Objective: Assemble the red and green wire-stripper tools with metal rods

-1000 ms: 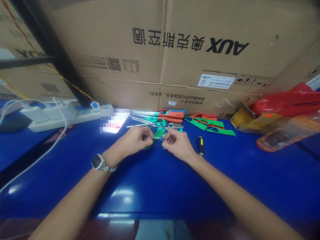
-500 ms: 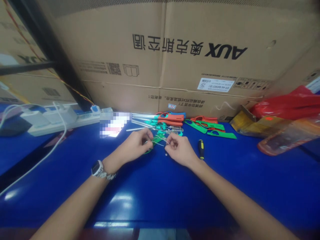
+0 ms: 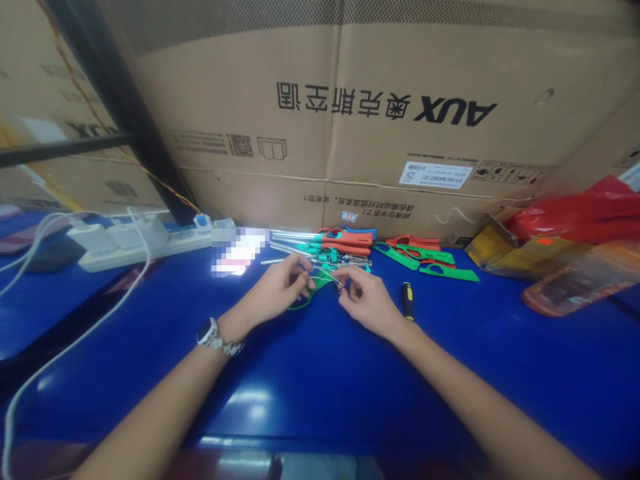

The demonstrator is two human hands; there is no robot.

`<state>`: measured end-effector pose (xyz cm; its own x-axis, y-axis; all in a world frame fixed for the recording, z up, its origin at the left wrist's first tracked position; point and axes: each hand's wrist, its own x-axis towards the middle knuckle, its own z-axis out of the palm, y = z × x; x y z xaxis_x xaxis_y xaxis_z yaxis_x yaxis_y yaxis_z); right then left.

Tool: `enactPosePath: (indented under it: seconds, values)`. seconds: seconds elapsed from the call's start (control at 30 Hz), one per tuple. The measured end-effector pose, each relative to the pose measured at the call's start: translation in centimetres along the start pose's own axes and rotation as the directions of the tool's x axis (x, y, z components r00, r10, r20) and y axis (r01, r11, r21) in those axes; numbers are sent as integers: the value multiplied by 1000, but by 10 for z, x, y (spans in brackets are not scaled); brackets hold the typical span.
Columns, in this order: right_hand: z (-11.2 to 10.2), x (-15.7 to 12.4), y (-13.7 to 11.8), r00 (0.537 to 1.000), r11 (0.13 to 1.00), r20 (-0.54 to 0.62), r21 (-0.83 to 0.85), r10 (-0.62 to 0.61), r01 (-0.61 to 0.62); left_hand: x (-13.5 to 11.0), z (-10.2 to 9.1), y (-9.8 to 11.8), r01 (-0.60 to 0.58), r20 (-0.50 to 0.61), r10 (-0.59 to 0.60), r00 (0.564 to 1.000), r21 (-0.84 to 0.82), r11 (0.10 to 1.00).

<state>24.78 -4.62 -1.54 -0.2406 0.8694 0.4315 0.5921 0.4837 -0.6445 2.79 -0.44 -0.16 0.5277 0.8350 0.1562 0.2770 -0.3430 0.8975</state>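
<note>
Left hand [image 3: 280, 287]: thumb and fingertips close together at the left end of thin pale wires [image 3: 330, 276]; can't tell if they actually grip. Wires run in the gap between the hands, reaching the right hand [image 3: 367, 297], whose curled fingers look pinched on the other end. Flat green plastic handle shell with a rounded loop [image 3: 319, 285] lies just below both hands' fingertips, on the glossy blue tabletop [image 3: 300, 380].

Left to right: long white plastic power strip [image 3: 125, 250], well left of the left hand, plugs in it, smooth white cable [image 3: 113, 310] curving down. Bright rectangular screen [image 3: 245, 250] beyond the left wrist. Silver metal watch [image 3: 209, 333] on that wrist. Just beyond the hands, orange plastic lighter handles with slim shiny metal tubes [image 3: 347, 239]. Beyond the right hand, a loose stack of flat orange and green plastic shells [image 3: 425, 257]. Black-and-yellow screwdriver [image 3: 408, 300] just right of the right hand. Far right, crinkled red plastic bag [image 3: 575, 217] and clear orange-tinted container [image 3: 575, 290].

Screen pixelated. Green shell partly covered by the fingers; wire ends blurred. Teal parts [image 3: 327, 255] behind the fingertips too jumbled to separate. Container cut off at the right edge.
</note>
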Motion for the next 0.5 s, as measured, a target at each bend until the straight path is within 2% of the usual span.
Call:
enactPosePath:
  seconds: [0.23,0.4,0.5]
  values:
    - [3,0,-1,999,986,-32,163,36,-30,1,2,-3,64,6,-64,998,-36,997]
    - [-2,3,-3,993,990,-35,85,-112,114,0,-1,2,38,70,-38,997,8,999]
    - [-5,4,-2,992,990,-22,59,-124,125,-1,-5,3,10,149,-27,988,111,994]
